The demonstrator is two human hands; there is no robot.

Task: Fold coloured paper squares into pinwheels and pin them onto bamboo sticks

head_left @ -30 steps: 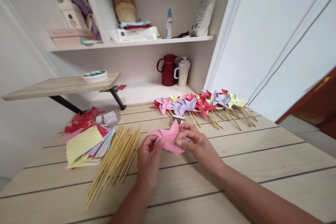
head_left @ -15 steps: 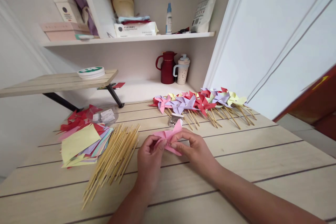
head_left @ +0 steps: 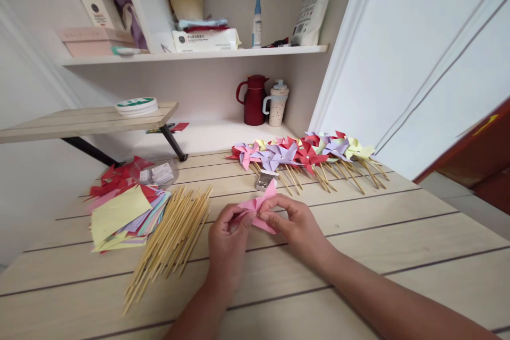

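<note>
A pink paper pinwheel (head_left: 265, 203), its blades folded in toward the middle, is pinched between both hands above the table. My left hand (head_left: 231, 234) is closed on its left side, the thumb pressing near the centre. From the right, my right hand (head_left: 295, 226) grips it with thumb and forefinger close to the same centre. Fingertips hide whatever lies at the centre. Just behind the pinwheel stands a small open box (head_left: 266, 180) with shiny bits in it. Farther back lie several finished pinwheels (head_left: 308, 155) on sticks, in red, purple, pink and yellow.
Left of my hands lies a bundle of thin wooden sticks (head_left: 171, 239), beside a stack of coloured paper (head_left: 119, 218). Behind these are red paper pieces (head_left: 115, 180) and a clear plastic container (head_left: 159, 174). A raised wooden stand (head_left: 79, 122) and a red jug (head_left: 254, 101) are at the back.
Both hands keep their pinch on the pink pinwheel, with only a slight shift of the fingers. The view has tilted a little, moving the background slightly upward.
</note>
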